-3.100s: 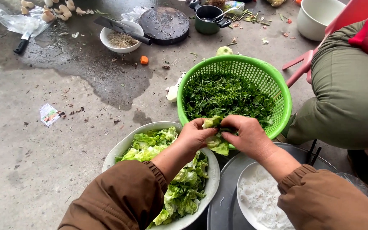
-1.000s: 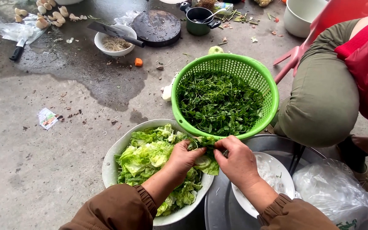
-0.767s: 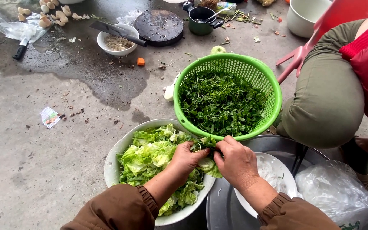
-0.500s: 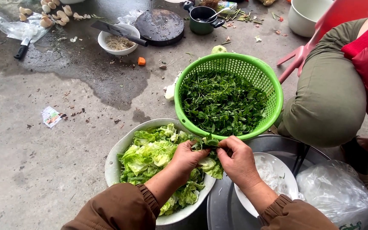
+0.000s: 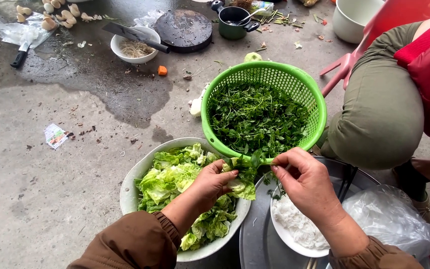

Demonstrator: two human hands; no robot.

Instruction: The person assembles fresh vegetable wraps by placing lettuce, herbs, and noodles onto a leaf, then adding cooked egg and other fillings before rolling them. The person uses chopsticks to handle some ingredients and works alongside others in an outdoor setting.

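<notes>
my left hand (image 5: 214,182) clamps a lettuce leaf (image 5: 242,185) over the white bowl's rim (image 5: 130,175); my right hand (image 5: 302,180) pinches a green sprig (image 5: 255,159) just beside the green basket's near edge (image 5: 225,147).

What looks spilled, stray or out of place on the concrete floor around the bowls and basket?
A dark wet patch spreads over the grey concrete floor beside the small white bowl. A small orange vegetable chunk and a crumpled printed wrapper lie loose on it. The large knife rests across that bowl's rim.
</notes>
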